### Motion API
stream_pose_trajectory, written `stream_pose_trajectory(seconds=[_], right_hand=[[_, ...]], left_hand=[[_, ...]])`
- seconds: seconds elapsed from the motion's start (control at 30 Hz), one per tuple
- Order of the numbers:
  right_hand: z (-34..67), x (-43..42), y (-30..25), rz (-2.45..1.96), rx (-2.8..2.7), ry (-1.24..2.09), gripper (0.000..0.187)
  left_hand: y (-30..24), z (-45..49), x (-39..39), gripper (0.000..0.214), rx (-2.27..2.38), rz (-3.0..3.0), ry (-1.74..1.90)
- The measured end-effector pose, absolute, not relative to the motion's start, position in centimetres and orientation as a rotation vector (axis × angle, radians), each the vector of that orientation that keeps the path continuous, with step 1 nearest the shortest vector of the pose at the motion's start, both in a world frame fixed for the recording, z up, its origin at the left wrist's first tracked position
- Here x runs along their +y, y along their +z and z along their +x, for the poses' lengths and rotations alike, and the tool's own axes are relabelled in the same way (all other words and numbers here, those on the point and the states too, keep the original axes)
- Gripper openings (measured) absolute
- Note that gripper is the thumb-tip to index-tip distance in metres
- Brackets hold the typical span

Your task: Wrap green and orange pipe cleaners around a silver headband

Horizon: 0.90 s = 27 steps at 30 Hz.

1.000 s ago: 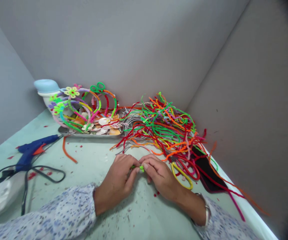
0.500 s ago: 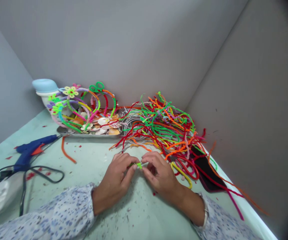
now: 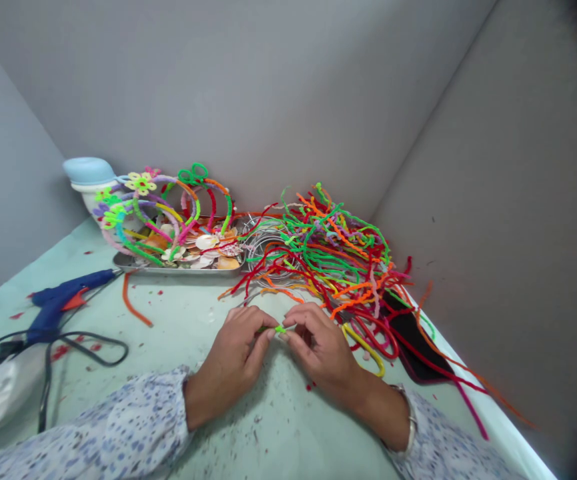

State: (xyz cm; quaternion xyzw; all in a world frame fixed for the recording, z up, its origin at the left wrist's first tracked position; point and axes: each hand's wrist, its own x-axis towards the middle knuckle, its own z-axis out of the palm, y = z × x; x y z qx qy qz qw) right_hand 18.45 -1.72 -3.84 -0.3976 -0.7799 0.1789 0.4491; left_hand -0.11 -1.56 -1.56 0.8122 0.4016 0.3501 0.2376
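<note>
A short bright green piece of pipe cleaner (image 3: 280, 329) shows between my fingertips, small and partly covered. My left hand (image 3: 239, 349) pinches it between thumb and index finger. From the other side, my right hand (image 3: 322, 345) has its thumb and index fingertips closed in on the piece's right end. Both hands are just above the table, close together. A tangled heap of coloured pipe cleaners (image 3: 325, 243) lies beyond my right hand, and a yellow bent pipe cleaner (image 3: 365, 350) lies beside it.
A metal tray (image 3: 188, 271) of seashells holds several pipe-cleaner headbands (image 3: 228, 207). Behind it stands a white bottle with a light blue cap (image 3: 89, 171). On the left lie a blue glue gun (image 3: 63, 297) and its black cord; a dark phone-like slab (image 3: 413, 347) is at right.
My right thumb and fingertips have shifted slightly up and in on the green piece, which now looks flatter. My left hand stays almost in place.
</note>
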Motion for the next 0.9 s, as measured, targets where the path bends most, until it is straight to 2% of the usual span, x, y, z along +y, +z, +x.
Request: stream_pose_trajectory(seconds=[0.23, 0.5, 0.7, 0.9], right_hand=[[18.19, -2.06, -3.11, -1.031, -1.842, 0.565, 0.009], [18.01, -2.11, -3.19, -1.137, -1.653, 1.027, 0.002], [18.05, -1.98, -3.24, -1.169, -1.533, 1.293, 0.006], [18.08, -2.02, -3.34, -1.142, -1.495, 1.376, 0.010]], left_hand=[[-1.41, -0.16, -1.57, 0.014, 1.095, 2.248, 0.943], [-1.78, -0.19, -1.58, 0.015, 1.052, 2.334, 0.899], [-1.77, -0.16, -1.46, 0.007, 1.036, 2.358, 0.892], [-1.93, -0.22, -1.48, 0.005, 1.072, 2.366, 0.917]])
